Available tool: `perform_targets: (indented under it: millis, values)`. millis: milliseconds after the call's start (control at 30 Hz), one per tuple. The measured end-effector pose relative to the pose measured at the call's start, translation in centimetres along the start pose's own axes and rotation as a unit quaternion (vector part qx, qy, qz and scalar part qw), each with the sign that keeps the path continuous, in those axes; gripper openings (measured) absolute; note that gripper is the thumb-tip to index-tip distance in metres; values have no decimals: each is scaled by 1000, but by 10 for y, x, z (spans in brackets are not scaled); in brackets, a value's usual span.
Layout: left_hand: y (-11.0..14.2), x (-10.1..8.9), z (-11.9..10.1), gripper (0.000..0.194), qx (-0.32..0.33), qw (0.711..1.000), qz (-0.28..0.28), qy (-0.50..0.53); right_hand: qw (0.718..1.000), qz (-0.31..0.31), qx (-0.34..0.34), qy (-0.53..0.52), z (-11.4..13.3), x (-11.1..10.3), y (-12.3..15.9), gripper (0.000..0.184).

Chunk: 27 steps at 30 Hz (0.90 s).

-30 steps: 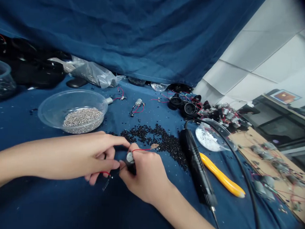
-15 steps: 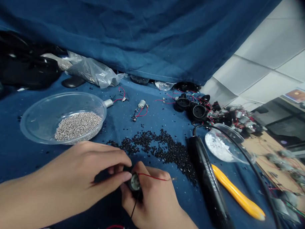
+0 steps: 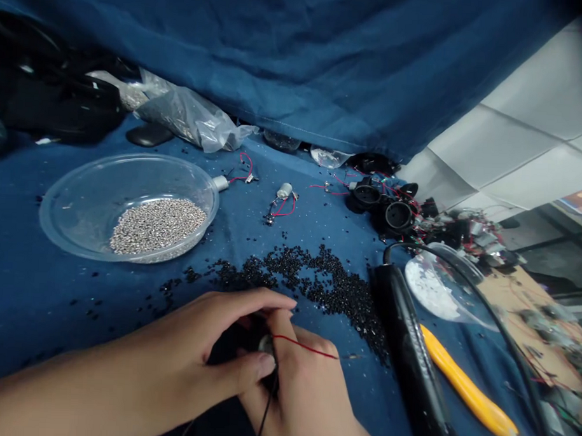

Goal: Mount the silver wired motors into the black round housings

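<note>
My right hand (image 3: 308,387) is closed around a small motor (image 3: 266,344), whose pale round end shows between the fingers. A red wire (image 3: 305,347) from it lies across the back of that hand, and a black wire (image 3: 266,405) hangs below. My left hand (image 3: 210,342) reaches in from the left, its thumb pressed on the motor and its fingers curved over the far side against my right hand. The fingers hide most of the motor. Just beyond both hands, small black screws (image 3: 336,286) lie scattered on the blue cloth (image 3: 242,235).
A clear bowl (image 3: 57,213) of silver pellets (image 3: 157,229) stands left. Two wired motors, one of them this silver motor (image 3: 285,191), lie beyond. To the right are a black electric screwdriver (image 3: 405,355), a yellow handle (image 3: 466,383), a tub of white bits (image 3: 432,290) and piled black housings (image 3: 398,215).
My left hand has moved right and closed over the motor, with its thumb now on it. The view has shifted slightly, and my right hand keeps its grip.
</note>
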State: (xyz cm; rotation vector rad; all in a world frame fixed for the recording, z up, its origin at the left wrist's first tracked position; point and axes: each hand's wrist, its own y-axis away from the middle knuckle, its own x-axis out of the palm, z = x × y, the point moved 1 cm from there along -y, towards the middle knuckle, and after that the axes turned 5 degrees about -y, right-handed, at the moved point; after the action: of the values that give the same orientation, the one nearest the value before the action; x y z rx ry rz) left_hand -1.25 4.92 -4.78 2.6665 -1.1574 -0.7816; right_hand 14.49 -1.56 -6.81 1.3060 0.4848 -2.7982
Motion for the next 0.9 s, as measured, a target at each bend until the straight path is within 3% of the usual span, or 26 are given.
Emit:
perform_targets:
  millis: [167, 333, 767, 833, 900]
  values:
    - [-5, 2, -3, 45, 35, 981, 62, 178, 1000, -27, -9, 1, -1, 0, 3, 13]
    - [-10, -3, -4, 38, 49, 961, 105, 250, 999, -32, -3, 1, -1, 1, 5, 2]
    - [-7, 0, -2, 37, 47, 976, 78, 196, 999, -20, 13, -37, -1, 1, 4, 10]
    - [-6, -3, 0, 39, 32, 988, 56, 140, 1000, -19, 8, -19, 0, 1, 4, 15]
    - [-1, -7, 3, 42, 58, 998, 19, -8, 999, -24, -2, 25, 0, 3, 4, 19]
